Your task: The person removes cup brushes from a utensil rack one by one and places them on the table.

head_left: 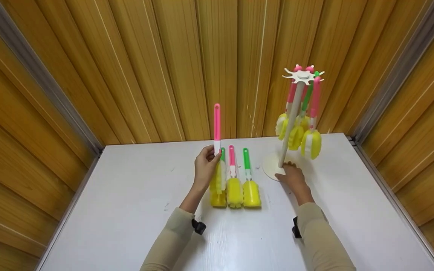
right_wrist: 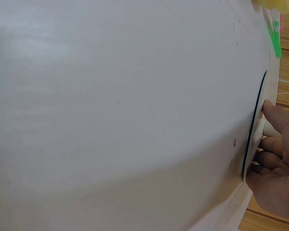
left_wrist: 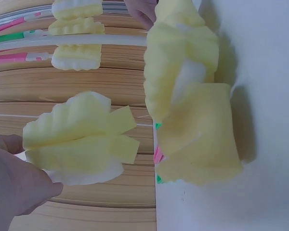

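Observation:
My left hand (head_left: 205, 165) pinches a sponge bottle brush by its white neck, upright above the table. The brush's pink handle (head_left: 217, 122) points up, and its yellow and white sponge head (left_wrist: 82, 139) hangs below my fingers. Behind and beside it, three more brushes lie side by side: one pink-handled brush (head_left: 234, 192) between two green-handled ones, the right green-handled brush (head_left: 252, 194) being fully visible. My right hand (head_left: 295, 178) rests on the round white base (head_left: 269, 167) of a stand, thumb and fingers spread about the foot of its post (head_left: 292, 124).
From the stand's hooked white top (head_left: 303, 76), several pink- and green-handled brushes hang, mostly at its back and right, including a pink-handled brush (head_left: 315, 101). The white table (head_left: 126, 210) ends at wood-patterned panels (head_left: 217, 56) behind and at both sides.

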Demonstrator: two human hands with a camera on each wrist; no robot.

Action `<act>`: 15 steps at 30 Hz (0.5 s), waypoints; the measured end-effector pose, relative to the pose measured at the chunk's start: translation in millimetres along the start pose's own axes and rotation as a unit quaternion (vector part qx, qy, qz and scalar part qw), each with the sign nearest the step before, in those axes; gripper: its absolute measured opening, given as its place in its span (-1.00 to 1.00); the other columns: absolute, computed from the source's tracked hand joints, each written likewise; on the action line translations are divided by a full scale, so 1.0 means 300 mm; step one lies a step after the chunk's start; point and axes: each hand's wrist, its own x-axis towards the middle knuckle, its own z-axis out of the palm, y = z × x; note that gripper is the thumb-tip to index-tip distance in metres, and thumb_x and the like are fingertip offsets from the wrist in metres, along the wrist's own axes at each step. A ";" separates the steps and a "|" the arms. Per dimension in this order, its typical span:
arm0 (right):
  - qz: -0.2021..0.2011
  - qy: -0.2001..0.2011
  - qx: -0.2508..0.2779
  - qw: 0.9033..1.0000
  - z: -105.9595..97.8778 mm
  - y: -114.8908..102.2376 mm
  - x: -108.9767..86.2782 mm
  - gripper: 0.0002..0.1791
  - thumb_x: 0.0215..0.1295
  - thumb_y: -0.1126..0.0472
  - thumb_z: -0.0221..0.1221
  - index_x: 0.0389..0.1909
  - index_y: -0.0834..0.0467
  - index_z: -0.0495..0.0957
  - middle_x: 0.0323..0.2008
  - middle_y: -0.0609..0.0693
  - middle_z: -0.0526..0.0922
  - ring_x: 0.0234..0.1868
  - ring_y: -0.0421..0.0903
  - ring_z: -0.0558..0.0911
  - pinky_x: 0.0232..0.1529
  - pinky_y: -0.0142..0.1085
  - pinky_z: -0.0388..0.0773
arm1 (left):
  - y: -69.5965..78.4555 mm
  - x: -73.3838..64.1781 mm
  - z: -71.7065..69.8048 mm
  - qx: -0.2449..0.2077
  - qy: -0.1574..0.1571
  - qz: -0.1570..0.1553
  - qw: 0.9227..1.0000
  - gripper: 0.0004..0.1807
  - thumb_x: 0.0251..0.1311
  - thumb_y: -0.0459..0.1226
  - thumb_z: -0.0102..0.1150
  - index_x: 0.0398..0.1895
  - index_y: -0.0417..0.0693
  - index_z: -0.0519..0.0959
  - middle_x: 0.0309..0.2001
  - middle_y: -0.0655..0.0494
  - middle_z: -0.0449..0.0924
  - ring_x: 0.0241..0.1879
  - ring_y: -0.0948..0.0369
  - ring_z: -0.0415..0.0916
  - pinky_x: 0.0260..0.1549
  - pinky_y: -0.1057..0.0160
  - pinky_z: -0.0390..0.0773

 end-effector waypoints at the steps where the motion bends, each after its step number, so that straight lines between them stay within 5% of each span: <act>1: 0.002 0.000 0.000 1.000 0.001 -0.001 0.001 -0.37 0.48 0.19 0.18 0.39 0.50 0.29 0.43 0.52 0.18 0.40 0.50 0.23 0.44 0.23 0.17 | -0.001 -0.002 -0.006 0.000 0.001 -0.001 1.000 -0.66 0.35 -0.38 0.26 0.15 -0.30 0.56 -0.06 -0.11 0.64 -0.09 0.10 0.59 -0.05 0.26 0.64; 15: 0.018 -0.007 0.012 1.000 0.006 -0.003 0.004 -0.35 0.50 0.16 0.17 0.43 0.45 0.26 0.43 0.47 0.23 0.38 0.40 0.30 0.43 0.20 0.23 | -0.019 -0.022 -0.103 0.018 0.021 -0.053 0.998 -0.66 0.35 -0.34 0.28 0.16 -0.19 0.58 -0.07 -0.02 0.64 -0.12 0.12 0.58 -0.05 0.28 0.65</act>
